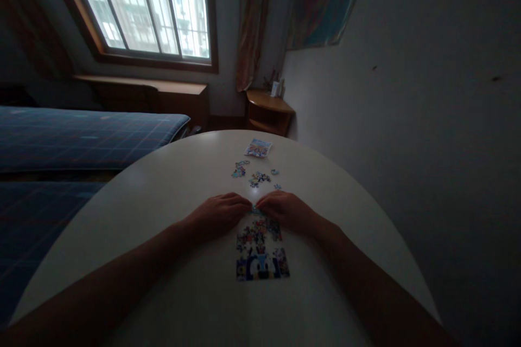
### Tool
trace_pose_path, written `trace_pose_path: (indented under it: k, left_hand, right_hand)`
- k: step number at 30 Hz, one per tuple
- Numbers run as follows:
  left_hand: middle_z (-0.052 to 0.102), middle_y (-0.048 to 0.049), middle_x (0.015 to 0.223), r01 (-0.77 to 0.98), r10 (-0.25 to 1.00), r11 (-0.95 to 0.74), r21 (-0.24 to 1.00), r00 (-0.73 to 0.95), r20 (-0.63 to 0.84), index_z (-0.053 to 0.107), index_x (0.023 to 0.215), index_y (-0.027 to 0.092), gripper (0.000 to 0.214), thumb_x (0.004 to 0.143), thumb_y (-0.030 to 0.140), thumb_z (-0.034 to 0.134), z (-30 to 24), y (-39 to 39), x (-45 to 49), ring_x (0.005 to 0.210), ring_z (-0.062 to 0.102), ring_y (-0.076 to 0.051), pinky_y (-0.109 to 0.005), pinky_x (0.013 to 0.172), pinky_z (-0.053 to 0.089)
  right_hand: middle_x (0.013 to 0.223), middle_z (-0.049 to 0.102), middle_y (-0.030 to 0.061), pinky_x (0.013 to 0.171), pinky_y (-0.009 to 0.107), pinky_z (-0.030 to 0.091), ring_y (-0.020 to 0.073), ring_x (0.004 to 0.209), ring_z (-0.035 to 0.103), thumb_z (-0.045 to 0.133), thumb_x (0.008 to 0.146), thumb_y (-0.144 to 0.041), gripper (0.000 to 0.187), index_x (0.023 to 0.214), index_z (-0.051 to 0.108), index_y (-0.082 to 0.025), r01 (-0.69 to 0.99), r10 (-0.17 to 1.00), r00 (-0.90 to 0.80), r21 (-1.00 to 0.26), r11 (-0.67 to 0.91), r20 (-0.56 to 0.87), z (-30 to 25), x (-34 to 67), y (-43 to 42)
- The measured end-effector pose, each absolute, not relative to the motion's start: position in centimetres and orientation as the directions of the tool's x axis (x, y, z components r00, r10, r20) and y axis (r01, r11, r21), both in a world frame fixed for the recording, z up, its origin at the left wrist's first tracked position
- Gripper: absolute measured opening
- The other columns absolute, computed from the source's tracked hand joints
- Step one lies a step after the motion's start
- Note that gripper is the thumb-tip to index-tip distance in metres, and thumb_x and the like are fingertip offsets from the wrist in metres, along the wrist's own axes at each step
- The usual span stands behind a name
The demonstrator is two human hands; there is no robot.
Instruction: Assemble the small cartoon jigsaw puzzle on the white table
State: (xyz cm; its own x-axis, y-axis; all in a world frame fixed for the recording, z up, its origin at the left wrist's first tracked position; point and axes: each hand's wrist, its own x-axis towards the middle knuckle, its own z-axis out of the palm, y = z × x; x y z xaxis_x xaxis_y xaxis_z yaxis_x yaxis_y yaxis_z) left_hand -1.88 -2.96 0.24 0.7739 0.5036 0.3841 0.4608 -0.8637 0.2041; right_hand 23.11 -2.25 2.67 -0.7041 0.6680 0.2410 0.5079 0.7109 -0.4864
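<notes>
A partly joined jigsaw puzzle (262, 265) with a blue cartoon face lies on the white table in front of me. Just beyond its upper part, both hands meet at a small light-blue puzzle piece (255, 210). My left hand (222, 213) has its fingers pressed together at the piece's left side. From the other side, my right hand (287, 210) pinches it and covers part of the puzzle's upper right. Loose puzzle pieces (259, 178) lie farther out, with another small group (239, 171) to their left. The fingertips partly hide the held piece.
A small printed picture sheet (258, 148) lies near the far edge of the round white table (183, 173). A bed with a blue plaid mattress (81, 138) stands at left. Behind are a wooden corner shelf (268, 102) and a window (150, 5); a wall rises on the right.
</notes>
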Motion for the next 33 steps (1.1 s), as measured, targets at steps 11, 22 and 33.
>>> trace_pose_path:
  k: [11, 22, 33]
  left_hand:
    - [0.060, -0.0050, 0.132, 0.503, 0.528, -0.849, 0.163, 0.791, 0.308, 0.058, 0.127, 0.024, 0.032, 0.098, 0.014, 0.046, 0.9, -3.0, -1.6, 0.118, 0.055, -0.022, -0.040, 0.099, 0.048]
    - [0.071, 0.0003, 0.115, 0.513, 0.556, -0.831, 0.214, 0.755, 0.348, 0.067, 0.106, 0.023, 0.017, 0.099, 0.024, 0.052, 0.6, -2.3, -0.8, 0.103, 0.063, -0.017, -0.033, 0.090, 0.054]
    - [0.069, -0.0022, 0.120, 0.545, 0.566, -0.822, 0.167, 0.745, 0.353, 0.068, 0.108, 0.023, 0.019, 0.099, 0.022, 0.051, 0.4, -2.7, -0.8, 0.102, 0.061, -0.019, -0.035, 0.087, 0.054]
  right_hand:
    - [0.101, 0.069, 0.0068, 0.092, 0.034, 0.048, 0.0174, 0.097, 0.063, 0.067, 0.085, -0.017, 0.008, 0.091, 0.073, -0.019, 0.559, 0.747, -0.620, -0.534, 0.635, 0.241, 2.4, 23.2, -2.4]
    - [0.092, 0.068, 0.0070, 0.083, 0.030, 0.049, 0.0170, 0.089, 0.063, 0.069, 0.082, -0.017, 0.003, 0.083, 0.073, -0.017, 0.618, 0.764, -0.606, -0.474, 0.627, 0.220, 2.7, 22.8, -2.6]
    - [0.091, 0.069, 0.0062, 0.078, 0.028, 0.049, 0.0156, 0.082, 0.063, 0.067, 0.085, -0.020, 0.007, 0.085, 0.073, -0.017, 0.663, 0.780, -0.582, -0.421, 0.618, 0.228, 2.7, 22.7, -3.1]
